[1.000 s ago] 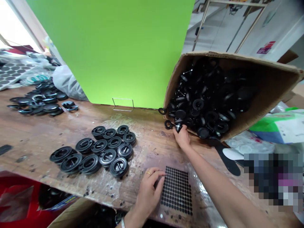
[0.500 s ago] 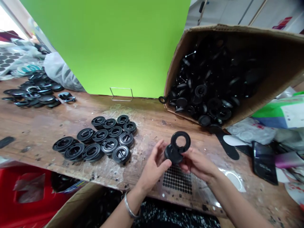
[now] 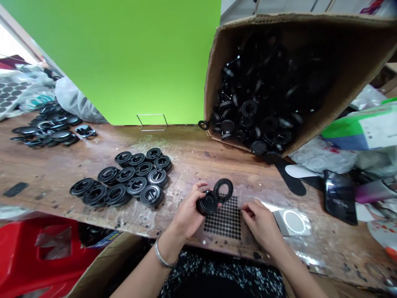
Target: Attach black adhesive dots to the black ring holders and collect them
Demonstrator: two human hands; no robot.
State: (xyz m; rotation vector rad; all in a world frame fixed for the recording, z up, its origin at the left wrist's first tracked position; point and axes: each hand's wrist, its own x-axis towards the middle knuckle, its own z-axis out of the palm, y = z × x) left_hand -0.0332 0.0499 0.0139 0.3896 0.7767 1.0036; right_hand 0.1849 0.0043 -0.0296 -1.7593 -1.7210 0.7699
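Observation:
My left hand [image 3: 190, 211] holds a black round part [image 3: 207, 203] with a ring [image 3: 229, 191] swung out from it toward the right. Under and beside that part lies a sheet of small black dots [image 3: 223, 223]. At the sheet's right edge is my right hand [image 3: 257, 217], its fingers curled and pressed together; whether something tiny is between the fingertips cannot be made out. Several black ring-shaped parts [image 3: 126, 175] stand grouped on the wooden table [image 3: 186, 161], left of my hands.
An open cardboard box [image 3: 214, 54] full of black parts lies behind on the right. A green board [image 3: 124, 62] stands at the back. Black discs [image 3: 58, 134] are piled far left. A phone [image 3: 339, 198] and a grey card [image 3: 291, 222] lie right. A red stool [image 3: 18, 256] is lower left.
My right hand has let go of the black part and moved down to the right edge of the dot sheet. My left hand has shifted slightly left with the part. The view has shifted too.

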